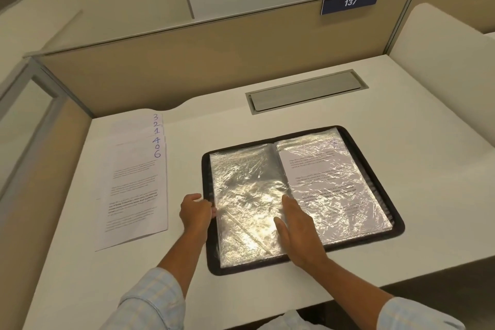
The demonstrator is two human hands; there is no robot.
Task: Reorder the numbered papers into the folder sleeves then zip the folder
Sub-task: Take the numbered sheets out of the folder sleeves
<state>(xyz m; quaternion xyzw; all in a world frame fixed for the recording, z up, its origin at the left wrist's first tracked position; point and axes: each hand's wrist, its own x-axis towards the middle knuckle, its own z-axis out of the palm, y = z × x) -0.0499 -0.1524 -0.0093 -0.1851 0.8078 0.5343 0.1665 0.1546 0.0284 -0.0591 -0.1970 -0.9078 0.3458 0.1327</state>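
A black zip folder lies open on the white desk, showing crinkled clear sleeves. Its right sleeve holds a printed sheet; the left sleeve reflects glare and looks empty. My left hand pinches the left edge of the left sleeve. My right hand lies flat, fingers spread, on the sleeves near the folder's spine. To the left, a fanned stack of numbered papers rests on the desk, with handwritten blue numbers 3, 2, 1, 4, 0 and 6 on the corners, 6 on top.
A grey cable hatch is set into the desk behind the folder. Beige partition walls close off the back and left. A blue sign reading 137 hangs on the back partition. The desk's front edge runs below the folder.
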